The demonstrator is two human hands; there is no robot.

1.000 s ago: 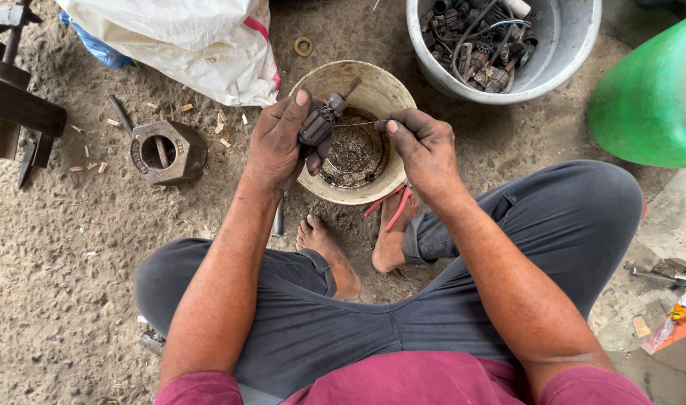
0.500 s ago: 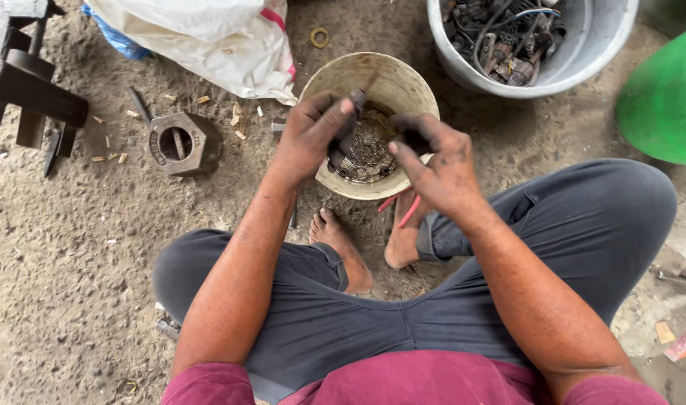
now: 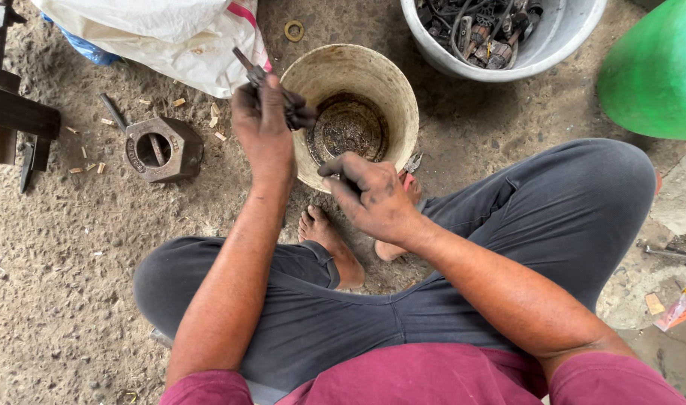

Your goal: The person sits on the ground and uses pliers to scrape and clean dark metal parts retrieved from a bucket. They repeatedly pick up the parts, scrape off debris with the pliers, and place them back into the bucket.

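At the far left stands a dark metal stand (image 3: 13, 112) on the sandy ground (image 3: 50, 285), and just right of it lies a heavy hexagonal metal block (image 3: 163, 148) with a round hole through its middle, a thin rod (image 3: 114, 112) lying against its upper left side. Above them sits a white sack (image 3: 170, 34) with a scrap of blue plastic (image 3: 88, 51) showing from under its edge.

The left hand (image 3: 264, 124) is raised beside the left rim of the cream bucket, its fingers curled tight around a small dark greasy metal part (image 3: 286, 105); a thin end of the part sticks out past the knuckles toward the sack. The cream bucket (image 3: 388, 97) stands between the bare feet, its bottom coated in dark grime. A small brass ring (image 3: 293, 31) lies on the ground above it.

The right hand (image 3: 369, 196) hovers over the near rim of the bucket, thumb and forefinger pinched together; whether something small sits between them I cannot tell, since the blackened fingertips hide it. Just beside it, the jaws of a pair of pliers (image 3: 412, 161) poke out by the bucket.

Further right, a grey bucket (image 3: 553, 52) holds cables and dark parts, and a green plastic container (image 3: 654, 71) fills the corner.
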